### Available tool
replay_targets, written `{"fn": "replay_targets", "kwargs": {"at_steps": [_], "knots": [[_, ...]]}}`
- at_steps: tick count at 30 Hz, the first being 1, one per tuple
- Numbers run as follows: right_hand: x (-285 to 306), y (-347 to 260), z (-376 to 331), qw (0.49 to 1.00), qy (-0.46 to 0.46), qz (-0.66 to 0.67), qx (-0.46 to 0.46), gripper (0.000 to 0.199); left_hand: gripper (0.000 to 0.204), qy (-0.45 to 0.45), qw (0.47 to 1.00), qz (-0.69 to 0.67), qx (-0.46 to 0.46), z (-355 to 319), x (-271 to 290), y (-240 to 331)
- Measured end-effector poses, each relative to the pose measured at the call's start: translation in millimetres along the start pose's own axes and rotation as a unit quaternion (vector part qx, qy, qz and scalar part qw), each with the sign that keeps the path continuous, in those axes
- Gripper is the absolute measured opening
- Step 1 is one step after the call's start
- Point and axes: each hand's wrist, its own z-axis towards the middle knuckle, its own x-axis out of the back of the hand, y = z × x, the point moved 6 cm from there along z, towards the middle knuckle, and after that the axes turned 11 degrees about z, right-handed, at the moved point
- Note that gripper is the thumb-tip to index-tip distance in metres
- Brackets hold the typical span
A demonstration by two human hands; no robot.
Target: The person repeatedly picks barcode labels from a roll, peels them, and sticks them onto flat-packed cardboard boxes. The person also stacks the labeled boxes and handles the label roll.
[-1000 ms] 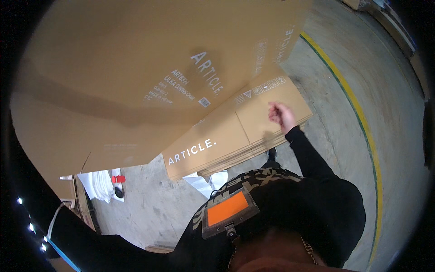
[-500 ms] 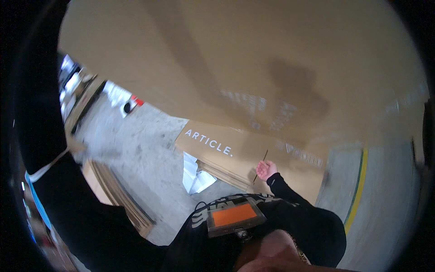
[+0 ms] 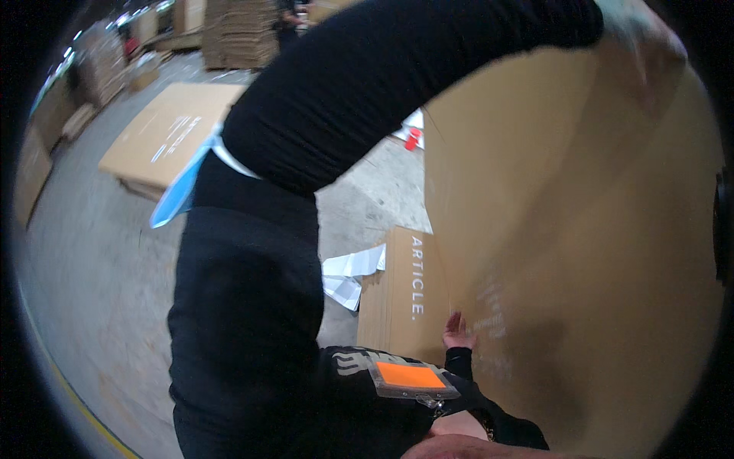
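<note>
The large cardboard sheet (image 3: 581,229) stands nearly upright and very close to the person, filling the right half of the view. The left hand (image 3: 646,50) is up at the sheet's top edge at the end of a raised, black-sleeved arm. It is too blurred to tell whether the fingers clamp the edge or only rest on it. The right hand (image 3: 457,333) is low on the sheet, near its left edge, with the fingers spread and lying flat on the face; it steadies the sheet and grips nothing.

Judging by this, the step in hand is lifting or swinging the sheet while it is held at top and bottom. The next move seems to call for a firm hold on the top edge and a guiding push from below, since so wide a panel could buckle or tip.

Just left of the sheet's lower part lies a stack of flat cartons (image 3: 401,298) with white lettering, and white papers (image 3: 348,275) lie beside that. A small red thing (image 3: 413,139) sits on the floor by the sheet's left edge. Well to the left of the sheet lies another flat carton pile (image 3: 172,134). An orange badge (image 3: 411,376) hangs on the person's chest below the right hand.
</note>
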Motion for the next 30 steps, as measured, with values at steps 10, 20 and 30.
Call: {"fn": "replay_targets", "kwargs": {"at_steps": [10,20,30], "knots": [[-33,138,13,0.994,-0.071,-0.061,-0.058,0.034,0.045,0.199,0.976,-0.045,0.079,-248,145,63],[23,336,-166,0.972,-0.067,-0.225,0.023,0.030,0.012,0.169,0.973,-0.015,0.156,-459,274,108],[102,462,-259,0.940,-0.018,-0.341,0.024,0.030,0.013,0.157,0.954,0.041,0.251,-617,381,38]]}}
